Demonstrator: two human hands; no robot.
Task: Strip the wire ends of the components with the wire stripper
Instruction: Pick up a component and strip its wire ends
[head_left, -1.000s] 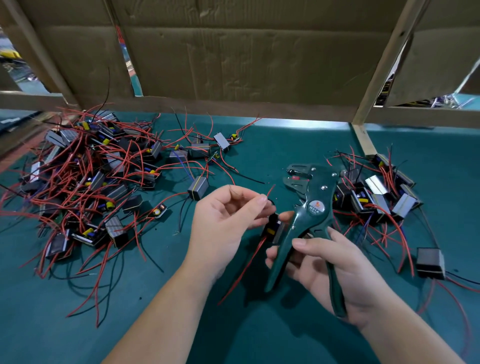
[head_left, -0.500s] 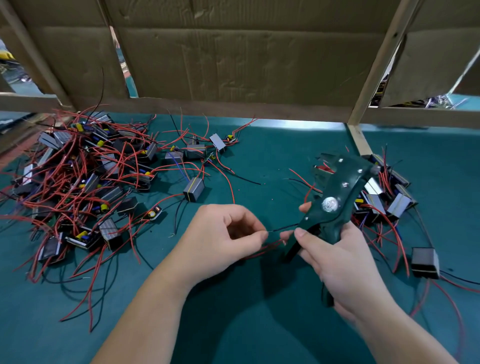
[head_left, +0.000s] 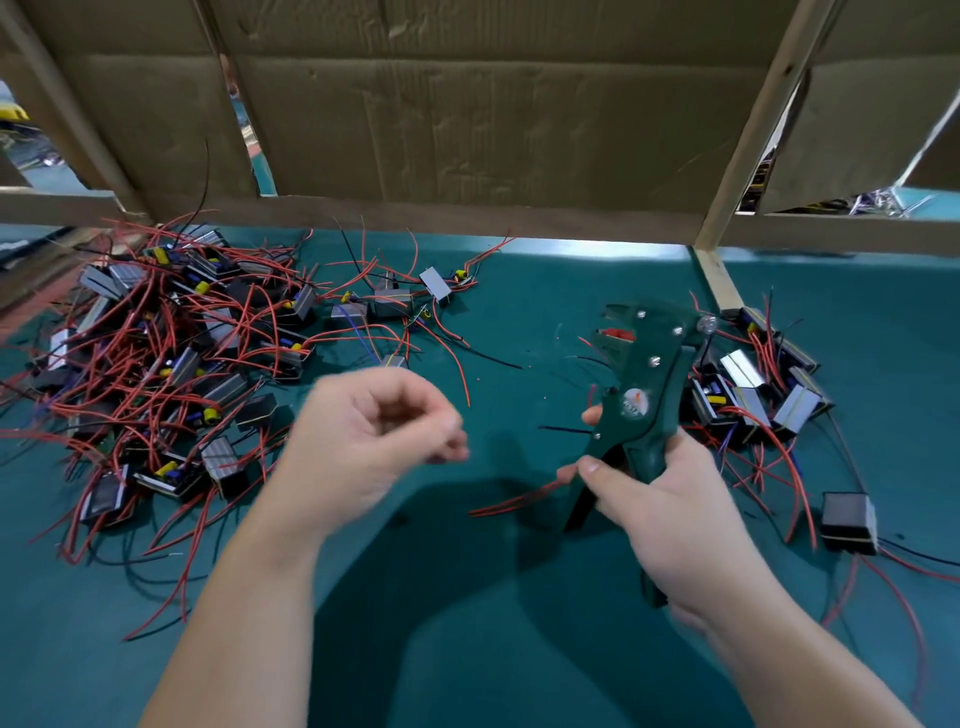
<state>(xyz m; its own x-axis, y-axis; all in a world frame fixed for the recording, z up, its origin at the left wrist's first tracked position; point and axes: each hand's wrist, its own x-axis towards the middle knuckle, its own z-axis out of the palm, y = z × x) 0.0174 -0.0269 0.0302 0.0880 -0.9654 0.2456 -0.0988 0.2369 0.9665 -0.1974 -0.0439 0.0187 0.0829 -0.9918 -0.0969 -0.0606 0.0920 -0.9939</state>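
"Green counter (head_left: 519, 649), cardboard (head_left: 493, 104) behind. Where was the wire stripper (head_left: 644, 395)?"

"At 2 o'clock, the right hand (head_left: 670, 509) wrapping its grip round the handles, red wires (head_left: 514, 504) trailing out toward 9."

"And the left hand (head_left: 374, 431)?"

"Blurred, fingers curled; I couldn't tell whether that grip pinched anything. Fed in hastily, a wire might have missed the blades, or a fingertip got nipped. More components (head_left: 171, 364) lay heaped at 10."

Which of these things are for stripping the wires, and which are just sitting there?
For the job:
- stripper, gripped by the right hand
- red wires by that hand
- left pile of wired components
- right pile
- lone component

Just there:
- cardboard
- wooden post
- table
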